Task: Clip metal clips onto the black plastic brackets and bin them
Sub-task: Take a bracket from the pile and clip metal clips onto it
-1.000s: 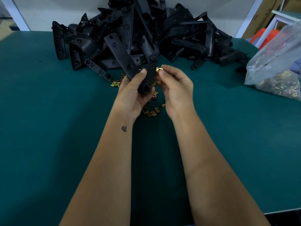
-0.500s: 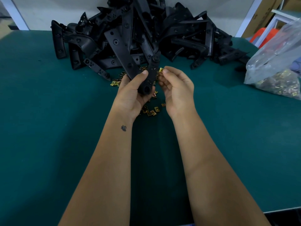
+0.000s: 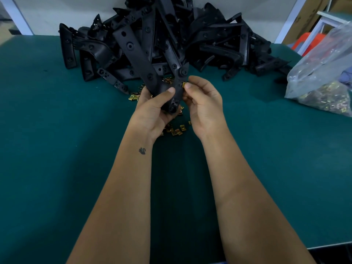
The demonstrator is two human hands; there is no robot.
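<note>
A long black plastic bracket (image 3: 138,56) stands tilted up over the table, its lower end gripped by my left hand (image 3: 154,111), thumb laid across it. My right hand (image 3: 203,103) pinches a small gold metal clip (image 3: 184,84) between thumb and forefinger against the bracket's right edge. Several loose gold clips (image 3: 176,130) lie on the table under and just behind my hands. A big heap of black brackets (image 3: 209,40) fills the back of the table.
The green table (image 3: 57,149) has its front edge at the lower right. A clear plastic bag (image 3: 323,77) holding many clips lies at the right edge. White frame posts, a cardboard box and an orange object stand behind it.
My right hand has pressed the clip closer onto the bracket's edge. Both hands and the bracket stay at almost the same spot.
</note>
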